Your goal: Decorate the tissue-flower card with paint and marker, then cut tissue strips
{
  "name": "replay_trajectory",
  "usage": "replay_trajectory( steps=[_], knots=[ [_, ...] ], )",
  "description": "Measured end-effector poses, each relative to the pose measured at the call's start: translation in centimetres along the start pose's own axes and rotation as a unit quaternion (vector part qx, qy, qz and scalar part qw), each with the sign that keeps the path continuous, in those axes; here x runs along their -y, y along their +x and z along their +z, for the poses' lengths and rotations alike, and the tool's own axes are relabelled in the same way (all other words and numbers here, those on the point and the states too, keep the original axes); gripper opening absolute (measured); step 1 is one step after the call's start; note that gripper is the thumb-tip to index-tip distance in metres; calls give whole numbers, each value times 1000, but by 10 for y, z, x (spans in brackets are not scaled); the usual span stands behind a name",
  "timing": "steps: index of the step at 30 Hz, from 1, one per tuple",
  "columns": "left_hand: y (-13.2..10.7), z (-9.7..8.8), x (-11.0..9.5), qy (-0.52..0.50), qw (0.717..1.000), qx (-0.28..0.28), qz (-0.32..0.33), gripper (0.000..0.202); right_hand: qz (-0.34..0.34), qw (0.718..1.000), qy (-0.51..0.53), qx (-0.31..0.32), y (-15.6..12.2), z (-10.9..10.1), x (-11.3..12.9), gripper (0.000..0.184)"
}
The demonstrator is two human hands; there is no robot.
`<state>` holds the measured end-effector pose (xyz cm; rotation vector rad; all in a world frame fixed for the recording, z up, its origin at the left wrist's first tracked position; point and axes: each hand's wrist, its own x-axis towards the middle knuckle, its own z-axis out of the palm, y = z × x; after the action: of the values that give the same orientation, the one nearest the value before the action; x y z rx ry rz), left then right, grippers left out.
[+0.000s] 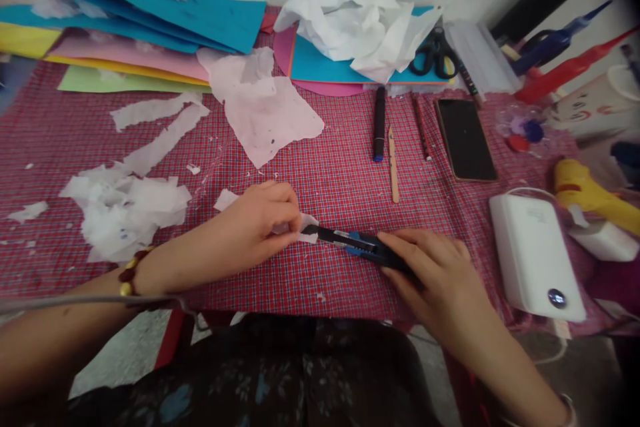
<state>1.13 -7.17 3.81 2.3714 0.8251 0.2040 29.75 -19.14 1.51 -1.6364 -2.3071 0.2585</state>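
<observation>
My left hand [267, 223] is closed on a small strip of white paper [309, 221] whose end sticks out past the fingertips. Touching that end is the dark tip of a blue and black utility knife [357, 245]. My right hand [430, 267] grips the knife by its rear, fingers along the handle, tip toward the left. A scrap of paper [226, 199] shows behind my left knuckles. Left of my wrist lies a heap of torn white paper pieces [125, 210], with long paper strips [167, 127] beyond it.
A checked red cloth [320, 287] covers the table. Behind stand blue cards [215, 20], crumpled paper [345, 20] and scissors [434, 60]. A marker [379, 123], wooden stick [393, 167], phone [466, 140], power bank [537, 253] and yellow glue gun [595, 193] lie rightward. A cable [90, 301] crosses my left forearm.
</observation>
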Motion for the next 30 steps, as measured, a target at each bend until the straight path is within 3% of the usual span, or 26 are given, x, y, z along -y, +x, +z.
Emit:
replay_trajectory(
  steps=[13,16,24,30],
  knots=[
    [9,3,11,57,998,4,5,12,-16,999,18,21,7,5,12,34],
    [17,4,9,109,994,-11,7,25,-18,999,17,23,8,6,12,34],
    [35,15,10,226,963,37,144,58,-27,999,21,33,8,5,10,36],
    [45,19,30,236,960,32,147,53,-29,998,26,38,8,3,13,35]
  ],
)
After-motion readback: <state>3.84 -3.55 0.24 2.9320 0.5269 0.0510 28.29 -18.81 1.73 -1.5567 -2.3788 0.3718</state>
